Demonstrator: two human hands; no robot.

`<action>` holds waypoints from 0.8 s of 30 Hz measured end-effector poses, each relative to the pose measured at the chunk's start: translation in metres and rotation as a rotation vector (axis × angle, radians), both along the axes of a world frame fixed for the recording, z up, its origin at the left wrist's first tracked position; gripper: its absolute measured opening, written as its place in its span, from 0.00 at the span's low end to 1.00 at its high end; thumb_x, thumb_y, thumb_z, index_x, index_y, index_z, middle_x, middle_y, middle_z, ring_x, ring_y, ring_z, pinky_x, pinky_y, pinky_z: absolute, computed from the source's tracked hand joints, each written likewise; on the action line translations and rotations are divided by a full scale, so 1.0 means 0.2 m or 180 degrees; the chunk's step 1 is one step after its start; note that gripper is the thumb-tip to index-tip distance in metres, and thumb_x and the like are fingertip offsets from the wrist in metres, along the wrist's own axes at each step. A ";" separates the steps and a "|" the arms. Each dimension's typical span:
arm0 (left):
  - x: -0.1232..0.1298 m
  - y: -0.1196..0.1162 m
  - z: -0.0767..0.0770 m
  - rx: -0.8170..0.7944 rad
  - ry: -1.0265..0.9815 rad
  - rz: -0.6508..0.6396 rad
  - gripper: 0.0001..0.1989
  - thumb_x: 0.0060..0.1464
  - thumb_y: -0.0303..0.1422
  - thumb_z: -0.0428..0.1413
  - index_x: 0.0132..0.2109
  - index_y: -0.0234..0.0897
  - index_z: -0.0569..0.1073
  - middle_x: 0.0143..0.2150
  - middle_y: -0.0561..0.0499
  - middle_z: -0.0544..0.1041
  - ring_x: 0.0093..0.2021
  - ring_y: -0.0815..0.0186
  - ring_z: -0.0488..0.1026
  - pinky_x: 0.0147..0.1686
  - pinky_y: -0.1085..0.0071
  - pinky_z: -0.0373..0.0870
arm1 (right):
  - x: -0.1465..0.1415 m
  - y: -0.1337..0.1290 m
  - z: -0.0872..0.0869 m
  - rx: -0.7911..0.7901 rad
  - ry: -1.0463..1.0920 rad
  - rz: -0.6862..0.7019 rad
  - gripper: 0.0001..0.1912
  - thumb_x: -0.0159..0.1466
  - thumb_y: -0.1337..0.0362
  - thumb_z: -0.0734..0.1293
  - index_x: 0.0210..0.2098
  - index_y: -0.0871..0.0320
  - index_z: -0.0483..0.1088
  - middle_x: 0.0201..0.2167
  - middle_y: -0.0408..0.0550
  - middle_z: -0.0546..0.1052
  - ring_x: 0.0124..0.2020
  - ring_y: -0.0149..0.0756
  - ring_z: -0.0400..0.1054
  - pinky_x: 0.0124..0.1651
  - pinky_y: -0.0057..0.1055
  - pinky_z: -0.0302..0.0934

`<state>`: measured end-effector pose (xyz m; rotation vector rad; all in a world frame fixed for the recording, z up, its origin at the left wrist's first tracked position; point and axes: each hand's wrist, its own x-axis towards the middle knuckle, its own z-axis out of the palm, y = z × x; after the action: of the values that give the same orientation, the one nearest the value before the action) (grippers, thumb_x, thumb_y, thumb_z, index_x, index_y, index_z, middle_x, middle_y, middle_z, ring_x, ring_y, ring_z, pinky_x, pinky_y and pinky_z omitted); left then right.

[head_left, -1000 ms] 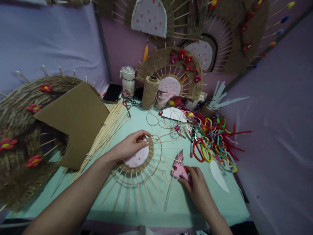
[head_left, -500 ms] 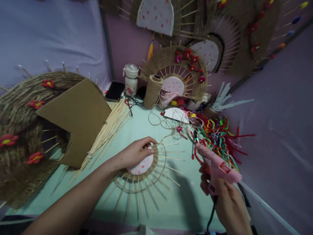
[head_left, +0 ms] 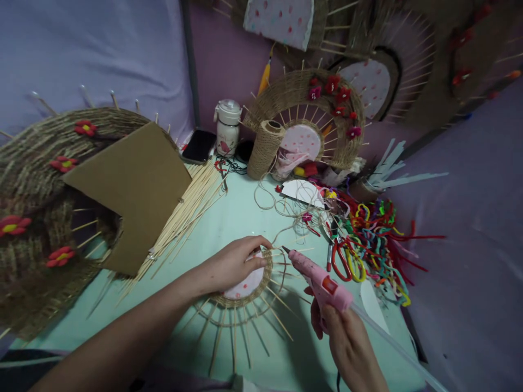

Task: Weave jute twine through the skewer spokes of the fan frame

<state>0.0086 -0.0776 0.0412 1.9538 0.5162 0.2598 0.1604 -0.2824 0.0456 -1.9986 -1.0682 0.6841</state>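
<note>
My left hand (head_left: 239, 264) grips the upper edge of a small half-round woven piece (head_left: 245, 294), its fingers behind and its thumb on the front. The piece has a pale spotted centre, a twine-woven rim, and thin sticks (head_left: 281, 305) fanning outward. A loose ring of twine (head_left: 285, 272) loops around the sticks outside the rim. In my right hand (head_left: 343, 337) is a pink glue gun (head_left: 321, 280), with a long clear glue stick (head_left: 392, 340) out of its back. The gun's nozzle points at the upper right sticks, close to the twine; whether it touches cannot be made out.
Scissors (head_left: 341, 261) and a pile of coloured pipe cleaners (head_left: 379, 234) lie at right. A twine spool (head_left: 263, 152), jar (head_left: 227, 130) and phone (head_left: 199, 146) stand at the back. Bundled sticks (head_left: 188, 207), cut cardboard (head_left: 134, 185) and a large flowered woven piece (head_left: 32, 163) are at left.
My right hand has brought the glue gun leftward, so its nozzle is now by the sticks of the woven piece. My left hand keeps its hold. The view has shifted slightly.
</note>
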 end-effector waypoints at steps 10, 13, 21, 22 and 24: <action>0.00 0.00 0.00 -0.0035 -0.0019 0.0029 0.15 0.55 0.34 0.49 0.50 0.42 0.69 0.49 0.50 0.73 0.48 0.61 0.68 0.48 0.66 0.61 | -0.01 0.03 0.01 -0.0034 -0.0093 0.0040 0.19 0.66 0.49 0.52 0.30 0.56 0.62 0.18 0.41 0.62 0.19 0.32 0.57 0.22 0.28 0.54; 0.00 0.00 0.00 -0.0047 -0.0026 0.0021 0.14 0.55 0.34 0.50 0.49 0.42 0.69 0.48 0.51 0.73 0.48 0.62 0.68 0.48 0.67 0.61 | -0.02 0.03 0.02 -0.0042 -0.0077 -0.0009 0.20 0.65 0.49 0.52 0.31 0.56 0.63 0.17 0.40 0.62 0.19 0.32 0.56 0.22 0.27 0.54; -0.01 0.00 -0.01 -0.0007 -0.0018 0.0027 0.14 0.55 0.34 0.50 0.49 0.42 0.69 0.48 0.50 0.73 0.48 0.62 0.68 0.47 0.67 0.61 | -0.02 0.03 0.00 -0.0028 -0.0030 -0.0055 0.20 0.65 0.49 0.53 0.27 0.56 0.61 0.17 0.40 0.62 0.19 0.31 0.57 0.22 0.27 0.54; -0.01 0.00 -0.01 -0.0014 -0.0020 0.0020 0.14 0.55 0.34 0.49 0.49 0.42 0.69 0.48 0.50 0.73 0.48 0.62 0.68 0.48 0.67 0.61 | -0.02 0.03 0.00 -0.0028 -0.0027 -0.0066 0.20 0.65 0.49 0.53 0.26 0.55 0.61 0.17 0.40 0.62 0.19 0.31 0.57 0.22 0.27 0.54; -0.01 0.00 0.00 -0.0016 -0.0021 0.0012 0.14 0.55 0.34 0.49 0.49 0.41 0.69 0.48 0.49 0.73 0.48 0.61 0.68 0.48 0.67 0.61 | -0.02 0.02 0.00 -0.0001 -0.0024 -0.0073 0.20 0.65 0.49 0.53 0.26 0.55 0.60 0.17 0.40 0.62 0.18 0.31 0.56 0.22 0.28 0.54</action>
<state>0.0069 -0.0767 0.0407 1.9466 0.5157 0.2670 0.1562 -0.2778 0.0454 -2.0121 -1.0481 0.6652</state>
